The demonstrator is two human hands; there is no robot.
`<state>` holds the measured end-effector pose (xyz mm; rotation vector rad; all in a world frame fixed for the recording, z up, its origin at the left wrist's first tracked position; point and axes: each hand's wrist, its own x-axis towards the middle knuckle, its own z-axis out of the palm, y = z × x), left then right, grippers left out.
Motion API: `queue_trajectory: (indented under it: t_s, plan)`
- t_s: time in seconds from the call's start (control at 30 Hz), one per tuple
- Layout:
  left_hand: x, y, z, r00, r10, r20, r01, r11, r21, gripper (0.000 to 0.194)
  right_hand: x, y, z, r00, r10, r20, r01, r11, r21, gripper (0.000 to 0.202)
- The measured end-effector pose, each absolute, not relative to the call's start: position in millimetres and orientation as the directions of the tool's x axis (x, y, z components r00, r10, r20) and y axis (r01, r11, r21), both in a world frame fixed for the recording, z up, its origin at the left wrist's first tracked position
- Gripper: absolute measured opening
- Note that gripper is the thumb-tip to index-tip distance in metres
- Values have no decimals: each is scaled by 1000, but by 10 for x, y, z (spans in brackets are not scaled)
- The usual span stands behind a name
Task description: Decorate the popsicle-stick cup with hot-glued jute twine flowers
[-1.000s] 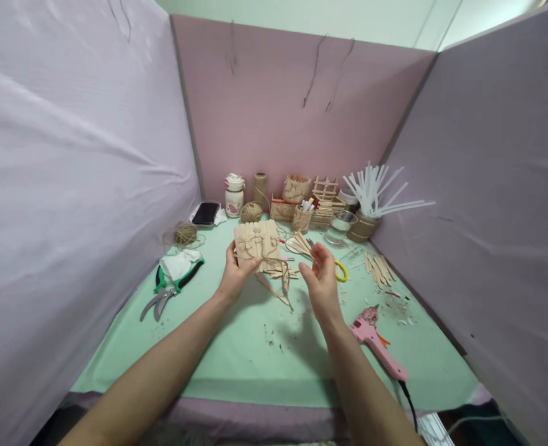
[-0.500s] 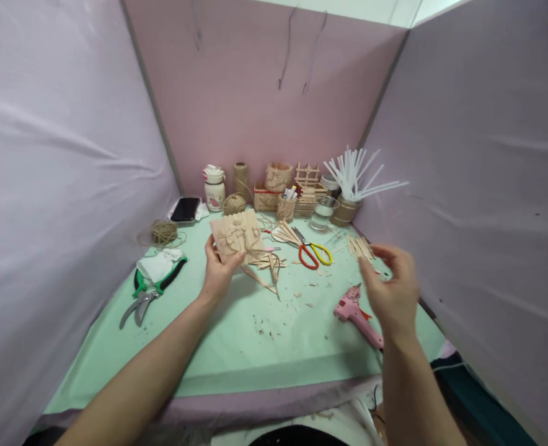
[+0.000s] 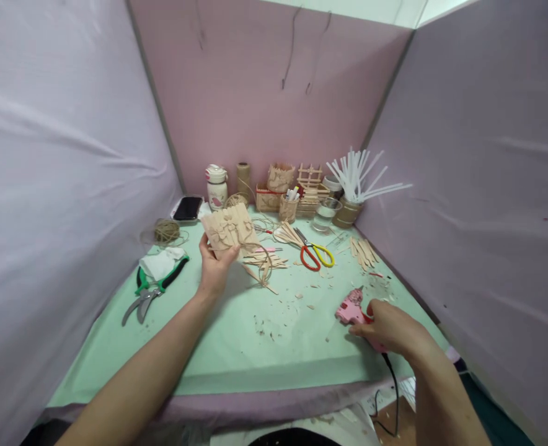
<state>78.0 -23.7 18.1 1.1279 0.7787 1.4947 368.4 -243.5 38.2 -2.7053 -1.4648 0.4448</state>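
Our right hand (image 3: 388,323) has dropped onto the glue gun (image 3: 349,308), lower right, fingers curled around its handle, which slants down-right; its nozzle (image 3: 359,290) points up-right. Our left hand (image 3: 215,267), forearm (image 3: 162,350) rising from lower left, pinches the panel (image 3: 231,226) near centre, slats leaning upper-left.

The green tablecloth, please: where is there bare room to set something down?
The front strip between the left forearm and hot glue gun, nearer than the dark crumbs; also a small patch between pruning shears and that forearm. Crowded: the back, from bottle to glue sticks.
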Motion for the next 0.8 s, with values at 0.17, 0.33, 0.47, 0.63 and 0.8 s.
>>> queue_trajectory:
  t_s: [0.17, 0.33, 0.47, 0.63, 0.8]
  plan:
    - [780, -259, 178, 19, 971, 236, -374, -212, 903, 92, 3710, -2373, 271, 465, 850, -247, 851, -506, -140, 35]
    - [791, -322, 208, 58, 976, 209, -412, -168, 896, 94, 3785, -2387, 291, 417, 891, -178, 873, -447, -193, 30]
    - [846, -462, 256, 181, 980, 83, -455, 8, 891, 88, 3553, -2327, 521, 353, 928, 115, 772, -220, -596, 29]
    - [964, -639, 208, 311, 950, -24, -432, 164, 887, 83, 2749, -2049, 590, 474, 835, 280, 136, 244, -960, 48]
    - [1023, -712, 123, 359, 933, 8, -416, 152, 897, 83, 2181, -1763, 473, 426, 874, 232, -200, 342, -918, 52]
